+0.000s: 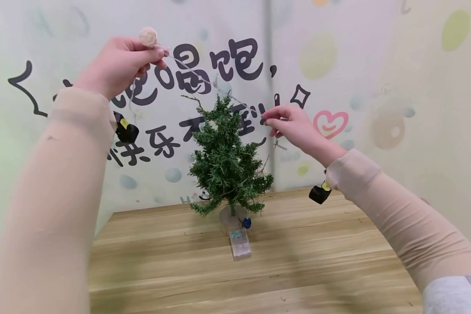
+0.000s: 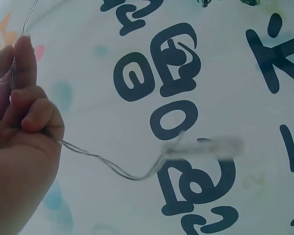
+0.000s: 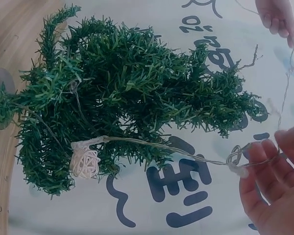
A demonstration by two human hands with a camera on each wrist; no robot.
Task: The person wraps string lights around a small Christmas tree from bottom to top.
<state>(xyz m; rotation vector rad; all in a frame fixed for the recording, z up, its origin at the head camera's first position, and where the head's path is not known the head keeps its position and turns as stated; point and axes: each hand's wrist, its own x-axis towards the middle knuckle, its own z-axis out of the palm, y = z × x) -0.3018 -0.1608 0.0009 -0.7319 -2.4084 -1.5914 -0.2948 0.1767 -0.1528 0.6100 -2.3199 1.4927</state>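
A small green artificial Christmas tree (image 1: pixel 225 161) stands upright on a round base (image 1: pixel 224 217). My left hand (image 1: pixel 119 63), up and left of the treetop, pinches a thin string-light wire (image 1: pixel 192 70) beside a white woven ball (image 1: pixel 148 37). The wire runs down past the treetop to my right hand (image 1: pixel 294 126), whose thumb and fingers pinch it right of the tree. In the right wrist view the wire continues to another white woven ball (image 3: pixel 85 163) against the branches. A loose end with a blurred pale bulb (image 2: pixel 206 148) hangs from my left hand in the left wrist view.
A clear-and-white rectangular box (image 1: pixel 241 245) lies on the wooden table (image 1: pixel 161 261) in front of the base, with a small dark blue object (image 1: pixel 247 223) beside it. Behind the tree is a wall covering (image 1: pixel 318 52) with black lettering and coloured shapes.
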